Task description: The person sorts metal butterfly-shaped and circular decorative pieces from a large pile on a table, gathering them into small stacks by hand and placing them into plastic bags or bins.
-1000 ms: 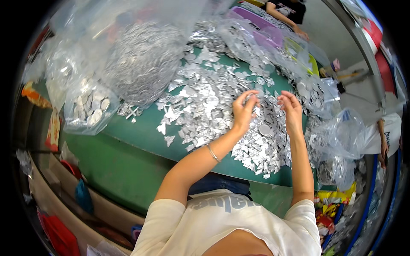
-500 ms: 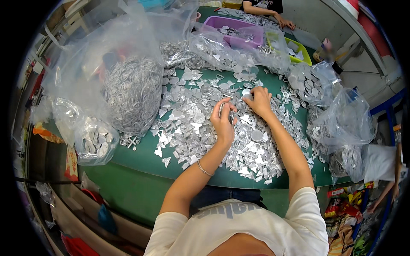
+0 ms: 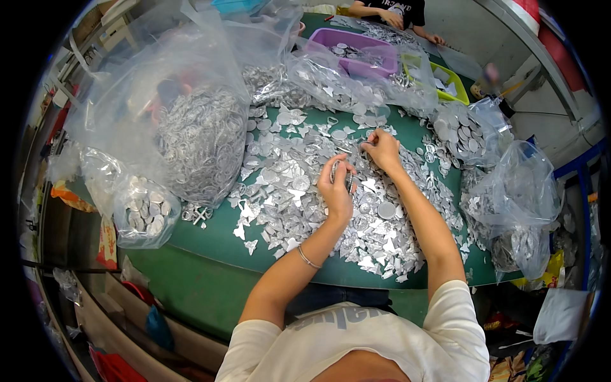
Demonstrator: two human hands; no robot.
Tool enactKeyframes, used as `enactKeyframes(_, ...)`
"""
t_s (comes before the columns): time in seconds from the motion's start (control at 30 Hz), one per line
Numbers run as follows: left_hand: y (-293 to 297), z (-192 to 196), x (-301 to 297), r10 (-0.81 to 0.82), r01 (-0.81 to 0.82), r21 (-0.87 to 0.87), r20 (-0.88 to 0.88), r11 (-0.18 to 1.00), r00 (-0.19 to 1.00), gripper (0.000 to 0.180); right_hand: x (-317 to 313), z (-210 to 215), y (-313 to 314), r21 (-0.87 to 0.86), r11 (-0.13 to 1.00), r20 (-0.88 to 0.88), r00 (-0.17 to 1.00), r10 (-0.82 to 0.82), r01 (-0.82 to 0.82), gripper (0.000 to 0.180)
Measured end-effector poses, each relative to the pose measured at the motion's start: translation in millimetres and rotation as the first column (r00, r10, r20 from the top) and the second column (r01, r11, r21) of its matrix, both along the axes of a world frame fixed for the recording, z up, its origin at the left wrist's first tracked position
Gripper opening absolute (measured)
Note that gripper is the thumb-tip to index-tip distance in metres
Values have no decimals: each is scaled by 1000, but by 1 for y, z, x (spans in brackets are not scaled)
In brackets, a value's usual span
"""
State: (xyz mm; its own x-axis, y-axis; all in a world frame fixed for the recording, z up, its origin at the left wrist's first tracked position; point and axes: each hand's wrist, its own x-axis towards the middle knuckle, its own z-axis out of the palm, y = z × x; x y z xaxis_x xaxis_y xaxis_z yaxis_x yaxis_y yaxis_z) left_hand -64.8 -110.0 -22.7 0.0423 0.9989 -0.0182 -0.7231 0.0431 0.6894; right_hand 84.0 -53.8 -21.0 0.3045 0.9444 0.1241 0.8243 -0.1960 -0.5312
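Observation:
My left hand (image 3: pixel 336 191) is curled above the heap, closed round several thin silvery metal pieces (image 3: pixel 349 181) whose edges show between the fingers. Just to its right and farther off, my right hand (image 3: pixel 384 153) pinches a small grey metal piece between thumb and fingers, its shape mostly hidden. Under both hands spreads a wide heap of flat silvery metal pieces (image 3: pixel 286 207), many of them pointed or winged. Among these lie round discs, such as a large disc (image 3: pixel 386 210) below my right hand.
A large clear bag of small metal parts (image 3: pixel 200 143) stands left on the green table (image 3: pixel 210 239), with a small bag of discs (image 3: pixel 147 213) before it. Bagged parts (image 3: pixel 468 135) line the right. Behind are a purple bin (image 3: pixel 353 48), a green basket (image 3: pixel 455 86) and another person's hand (image 3: pixel 393 19).
My right hand has shifted slightly left, its fingers closing where a pale disc lay. My left hand still grips its pieces. Across the table, the other person's hands have moved apart.

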Motion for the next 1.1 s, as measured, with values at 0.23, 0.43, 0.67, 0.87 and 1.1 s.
enactKeyframes(0.23, -2, 3, 0, -28, 27, -25, -38, 999, 999, 16, 54, 4, 5, -44, 961, -998, -57, -30, 274, 19)
enactKeyframes(0.43, -2, 1, 3, -60, 59, -31, -31, 998, 998, 18, 56, -18, 21, 78, 997, -210, 978, 10, 6, 33)
enactKeyframes(0.67, -1, -4, 1, -56, 56, -11, -35, 998, 998, 18, 34, -18, 22, 47, 979, 503, 851, 148, -198, 23)
enactKeyframes(0.87, 0, -1, 2, -66, 65, -24, -30, 998, 997, 18, 60, -24, 18, 168, 938, 470, 861, 194, -303, 17)
enactKeyframes(1.1, 2, -5, -1, -45, 44, -28, -34, 999, 998, 18, 43, 14, 18, -17, 988, -991, 129, -36, 151, 11)
